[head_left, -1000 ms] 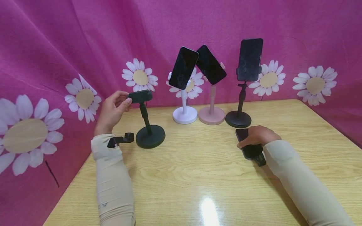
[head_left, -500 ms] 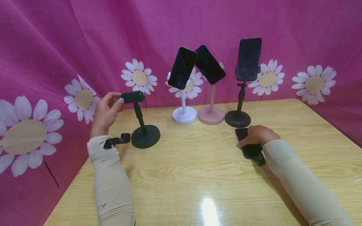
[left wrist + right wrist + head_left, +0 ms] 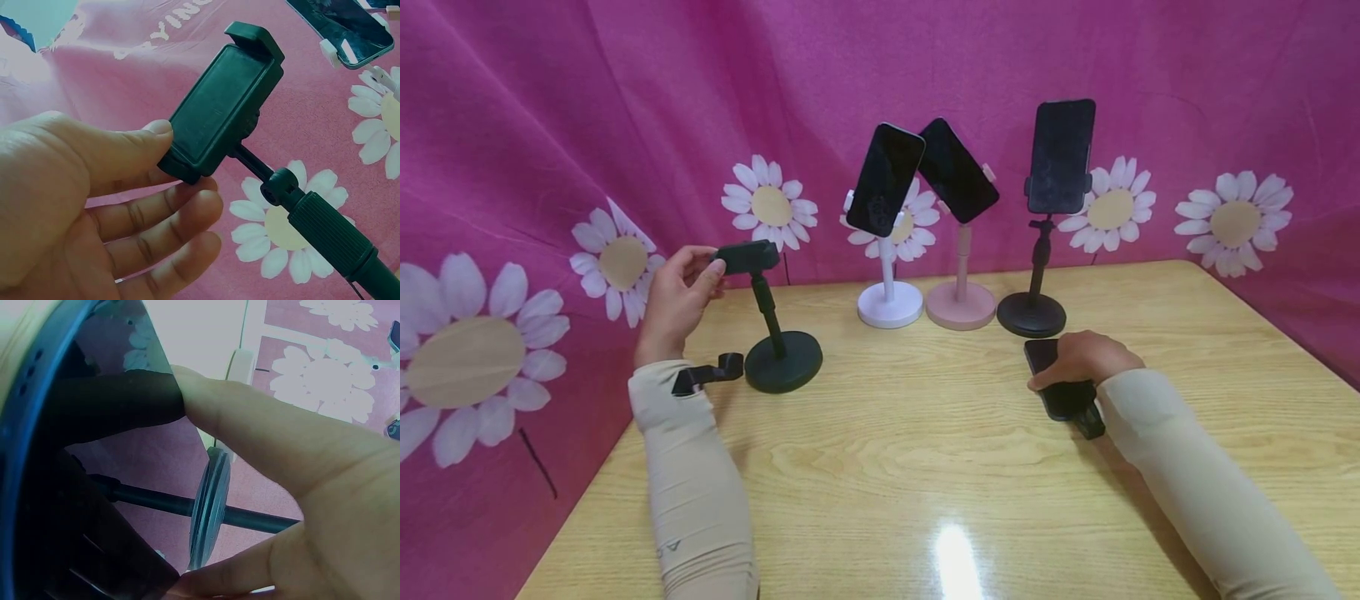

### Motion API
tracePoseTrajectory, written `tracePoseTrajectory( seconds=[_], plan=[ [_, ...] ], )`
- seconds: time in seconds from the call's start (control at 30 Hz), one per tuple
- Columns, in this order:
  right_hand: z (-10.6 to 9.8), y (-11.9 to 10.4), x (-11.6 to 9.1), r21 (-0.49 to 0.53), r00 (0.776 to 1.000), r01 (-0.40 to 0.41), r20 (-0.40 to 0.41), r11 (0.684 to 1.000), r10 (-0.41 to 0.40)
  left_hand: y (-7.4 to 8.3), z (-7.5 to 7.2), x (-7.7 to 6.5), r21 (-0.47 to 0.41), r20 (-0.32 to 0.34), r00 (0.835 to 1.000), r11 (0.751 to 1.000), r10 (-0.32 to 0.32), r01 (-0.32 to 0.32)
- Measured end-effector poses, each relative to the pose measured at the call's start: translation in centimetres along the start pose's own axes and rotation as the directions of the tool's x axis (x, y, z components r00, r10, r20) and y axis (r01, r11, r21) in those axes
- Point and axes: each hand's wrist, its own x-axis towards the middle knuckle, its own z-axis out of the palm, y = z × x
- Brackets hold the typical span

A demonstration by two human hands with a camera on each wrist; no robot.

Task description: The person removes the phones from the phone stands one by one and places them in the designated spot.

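Note:
My left hand point(image 3: 674, 298) pinches the end of the clamp of a dark phone stand point(image 3: 783, 362) at the left of the table. Its thumb lies on the clamp's front face point(image 3: 222, 100), with the fingers behind and below, and no phone sits in that clamp. At the right, my right hand point(image 3: 1093, 358) grips a black smartphone point(image 3: 1063, 400) by its edges; the phone lies flat on the table or very near it. Close up, the right wrist view shows the phone's glossy screen point(image 3: 119, 450) reflecting the hand, thumb and fingers at its edges.
Behind stand a white phone stand point(image 3: 890, 307), a pink one point(image 3: 961, 307) and a black one point(image 3: 1032, 315), each bearing a phone. The white and pink stands' phones overlap at the top. A pink flowered cloth point(image 3: 850, 67) hangs behind the wooden table point(image 3: 880, 467).
My left hand has moved slightly left, and the dark stand in its grip has shifted left with it. My right hand and its phone stay in place.

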Motion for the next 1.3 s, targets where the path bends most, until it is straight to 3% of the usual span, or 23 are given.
tracePoseTrajectory(
  seconds=[0.3,0.4,0.5,0.57,0.63,0.7,0.77,0.87,0.97,1.07,1.2,1.3],
  plan=[
    [-0.1,-0.2,-0.4,0.012,1.000,-0.027,0.005,1.000,0.027,0.9,-0.2,-0.2,0.040,0.036,0.995,0.995,-0.090,0.088],
    [-0.5,-0.4,-0.4,-0.016,1.000,0.004,-0.023,1.000,-0.004,1.7,0.0,-0.4,0.109,-0.017,0.996,0.990,-0.083,0.084],
    [-1.2,-1.1,-0.5,-0.063,0.991,0.084,-0.100,0.994,-0.090,3.2,0.6,-0.6,0.185,-0.143,0.990,0.982,-0.007,0.034],
    [-1.7,-2.0,-0.7,-0.075,0.972,0.144,-0.179,0.987,-0.155,4.5,1.4,-0.7,0.201,-0.243,0.966,0.979,0.091,-0.042],
    [-2.1,-3.3,-1.0,-0.054,0.941,0.210,-0.261,0.976,-0.217,5.8,2.5,-0.8,0.199,-0.322,0.925,0.969,0.203,-0.144],
    [-2.3,-4.8,-1.3,-0.006,0.898,0.290,-0.344,0.957,-0.275,7.0,3.7,-0.9,0.195,-0.357,0.880,0.947,0.312,-0.257],
    [-2.5,-6.3,-1.7,0.053,0.853,0.374,-0.411,0.926,-0.321,8.0,5.2,-1.1,0.179,-0.340,0.852,0.917,0.397,-0.356],
    [-2.8,-8.6,-1.9,0.132,0.788,0.493,-0.486,0.860,-0.377,9.0,7.7,-1.2,0.148,-0.253,0.843,0.880,0.475,-0.452],
    [-2.9,-10.8,-1.6,0.210,0.737,0.580,-0.546,0.787,-0.398,9.3,10.0,-0.9,0.097,-0.148,0.860,0.873,0.488,-0.478],
    [-2.6,-12.8,-1.0,0.273,0.697,0.644,-0.594,0.715,-0.402,8.9,12.0,-0.4,0.067,-0.061,0.897,0.899,0.437,-0.434],
    [-2.2,-14.7,0.2,0.377,0.701,0.667,-0.609,0.642,-0.371,8.1,13.9,0.7,0.074,0.020,0.953,0.950,0.301,-0.302],
    [-2.4,-15.8,1.3,0.466,0.721,0.668,-0.597,0.580,-0.352,7.5,14.9,1.8,0.082,0.051,0.976,0.973,0.211,-0.215]
  ],
)
